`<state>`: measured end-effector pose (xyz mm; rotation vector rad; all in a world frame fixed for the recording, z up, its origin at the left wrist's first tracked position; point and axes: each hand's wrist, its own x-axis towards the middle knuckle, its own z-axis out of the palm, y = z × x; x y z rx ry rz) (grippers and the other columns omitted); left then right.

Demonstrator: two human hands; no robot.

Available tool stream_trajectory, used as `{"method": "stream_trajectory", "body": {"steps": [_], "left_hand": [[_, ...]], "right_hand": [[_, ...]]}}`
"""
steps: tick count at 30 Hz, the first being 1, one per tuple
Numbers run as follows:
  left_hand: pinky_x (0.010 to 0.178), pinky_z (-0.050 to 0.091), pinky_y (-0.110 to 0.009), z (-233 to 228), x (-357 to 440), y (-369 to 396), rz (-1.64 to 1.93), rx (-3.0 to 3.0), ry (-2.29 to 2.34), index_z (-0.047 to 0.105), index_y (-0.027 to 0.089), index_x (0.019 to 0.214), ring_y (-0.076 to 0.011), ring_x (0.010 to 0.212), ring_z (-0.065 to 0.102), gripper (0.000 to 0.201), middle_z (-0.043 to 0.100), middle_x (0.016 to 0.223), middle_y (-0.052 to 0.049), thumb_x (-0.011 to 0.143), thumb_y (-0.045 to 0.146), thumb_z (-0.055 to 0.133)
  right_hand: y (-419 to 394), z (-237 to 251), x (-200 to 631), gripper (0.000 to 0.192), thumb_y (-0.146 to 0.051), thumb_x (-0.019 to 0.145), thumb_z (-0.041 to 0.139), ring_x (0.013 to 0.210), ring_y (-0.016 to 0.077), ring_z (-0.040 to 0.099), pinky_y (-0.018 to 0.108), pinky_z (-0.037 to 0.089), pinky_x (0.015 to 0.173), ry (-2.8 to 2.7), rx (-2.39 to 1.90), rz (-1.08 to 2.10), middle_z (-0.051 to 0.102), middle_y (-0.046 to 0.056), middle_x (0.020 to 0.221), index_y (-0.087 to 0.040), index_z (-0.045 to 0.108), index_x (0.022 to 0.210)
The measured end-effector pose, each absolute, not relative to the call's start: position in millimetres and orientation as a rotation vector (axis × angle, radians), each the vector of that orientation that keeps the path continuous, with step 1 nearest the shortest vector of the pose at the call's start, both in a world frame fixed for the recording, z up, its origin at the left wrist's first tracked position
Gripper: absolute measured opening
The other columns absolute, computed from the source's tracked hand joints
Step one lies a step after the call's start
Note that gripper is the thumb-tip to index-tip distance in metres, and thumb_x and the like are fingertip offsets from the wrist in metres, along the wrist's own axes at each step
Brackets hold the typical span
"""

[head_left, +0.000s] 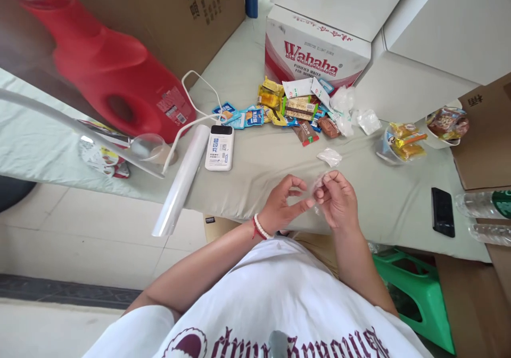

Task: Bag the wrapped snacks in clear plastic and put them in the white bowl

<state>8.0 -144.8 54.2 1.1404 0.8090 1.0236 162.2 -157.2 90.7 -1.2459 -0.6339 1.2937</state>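
Observation:
My right hand (338,197) pinches a small piece of clear plastic film (316,186) between thumb and fingers, above the near edge of the table. Just to its left, my left hand (286,201) has its fingers curved and apart, with nothing seen between them. Its thumb comes close to the film; whether it touches, I cannot tell. Beyond the hands a crumpled clear plastic wrapper (329,157) lies on the cloth. Farther back sits a heap of wrapped snacks (300,108), with crumpled clear bags (344,107) at its right side.
A white power bank (220,148) lies beside a roll of clear film (181,182) overhanging the table edge. A red jug (120,75) stands left, a Wahaha carton (315,49) behind. Rightward are a snack tub (389,144), a phone (443,212) and plastic bottles (477,205).

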Motion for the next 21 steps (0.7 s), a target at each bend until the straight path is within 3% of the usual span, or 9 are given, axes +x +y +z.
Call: {"method": "stream_trajectory", "body": {"steps": [4, 9, 12, 15, 18, 21], "left_hand": [[0.080, 0.050, -0.029, 48.3, 11.5, -139.3, 1.060, 1.051, 0.871, 0.070, 0.020, 0.083, -0.0148, 0.081, 0.060, 0.037, 0.065, 0.083, -0.002, 0.079, 0.054, 0.083], [0.075, 0.050, -0.026, 39.4, -0.3, -135.5, 1.022, 0.798, 0.793, 0.066, 0.019, 0.082, -0.0113, 0.075, 0.058, 0.045, 0.063, 0.078, 0.002, 0.074, 0.057, 0.087], [0.078, 0.055, -0.029, 43.6, -0.4, -136.3, 0.946, 0.697, 0.751, 0.062, 0.020, 0.085, -0.0147, 0.086, 0.066, 0.049, 0.067, 0.086, 0.000, 0.072, 0.059, 0.087], [0.079, 0.057, -0.031, 48.2, 2.6, -136.1, 0.968, 0.643, 0.774, 0.058, 0.021, 0.088, -0.0170, 0.090, 0.070, 0.052, 0.067, 0.086, 0.001, 0.071, 0.061, 0.087], [0.078, 0.058, -0.030, 49.4, 2.8, -133.6, 1.033, 0.629, 0.793, 0.055, 0.022, 0.090, -0.0170, 0.090, 0.071, 0.053, 0.068, 0.087, 0.001, 0.073, 0.062, 0.085], [0.074, 0.057, -0.028, 45.1, -0.9, -127.3, 1.104, 0.633, 0.875, 0.052, 0.023, 0.090, -0.0147, 0.084, 0.069, 0.050, 0.067, 0.085, 0.002, 0.078, 0.063, 0.080]], "right_hand": [[-160.2, 90.0, 163.4, 0.029, -0.040, 0.079, 0.080, 0.048, 0.0076, 0.049, 0.020, 0.040, 0.045, -0.770, -1.304, 1.282, 0.058, -0.004, 0.060, -0.022, 0.057, 0.075], [-154.6, 95.7, 190.9, 0.030, -0.036, 0.072, 0.080, 0.041, 0.0038, 0.031, 0.019, 0.019, 0.036, -0.687, -1.292, 1.447, 0.057, -0.005, 0.062, -0.022, 0.054, 0.072], [-151.0, 93.5, 191.5, 0.034, -0.045, 0.076, 0.080, 0.048, 0.0066, 0.037, 0.020, 0.028, 0.041, -0.698, -1.284, 1.418, 0.057, -0.004, 0.067, -0.023, 0.053, 0.075], [-156.3, 84.2, 177.4, 0.034, -0.055, 0.082, 0.077, 0.083, 0.0167, 0.060, 0.028, 0.053, 0.071, -0.901, -1.392, 1.078, 0.066, 0.003, 0.096, -0.026, 0.062, 0.093], [-167.0, 68.0, 165.5, 0.048, -0.048, 0.073, 0.087, 0.123, 0.0263, 0.054, 0.042, 0.049, 0.103, -1.179, -1.574, 0.765, 0.062, 0.008, 0.130, -0.029, 0.066, 0.112], [-172.9, 51.8, 166.5, 0.024, -0.043, 0.082, 0.079, 0.125, 0.0265, 0.054, 0.045, 0.047, 0.106, -1.222, -1.678, 0.740, 0.062, 0.009, 0.130, -0.027, 0.071, 0.098]]}}
